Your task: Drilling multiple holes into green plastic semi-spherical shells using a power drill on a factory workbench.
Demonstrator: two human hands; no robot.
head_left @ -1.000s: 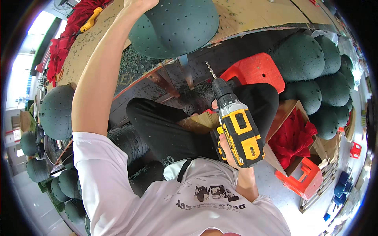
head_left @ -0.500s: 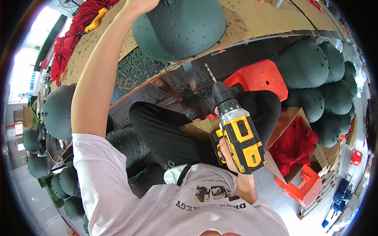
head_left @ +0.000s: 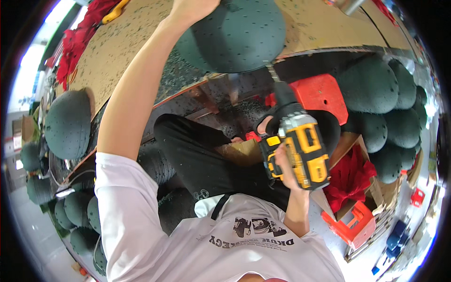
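Observation:
A dark green dome-shaped shell (head_left: 235, 37), dotted with small holes or bumps, sits tilted at the near edge of the workbench. My left hand (head_left: 195, 9) grips it at its upper left, with the fingers partly cut off by the picture's top edge. In my right hand (head_left: 287, 167) is a yellow and black cordless drill (head_left: 303, 141), held by its handle above my right leg. Its drill bit (head_left: 272, 71) points up, with the tip at the shell's lower right rim; whether it has entered the shell I cannot tell.
The cardboard-topped workbench (head_left: 127, 51) is strewn with dark shavings. Similar dark domes (head_left: 369, 84) are stacked at right; another dome (head_left: 69, 124) stands at left. Below the bench is a red plastic stool (head_left: 322, 96). A cardboard box (head_left: 345, 145) holds red cloth (head_left: 350, 181).
My right hand has brought the drill up and to the right, its bit now reaching the shell's rim. The shell and my left hand have shifted right in the picture.

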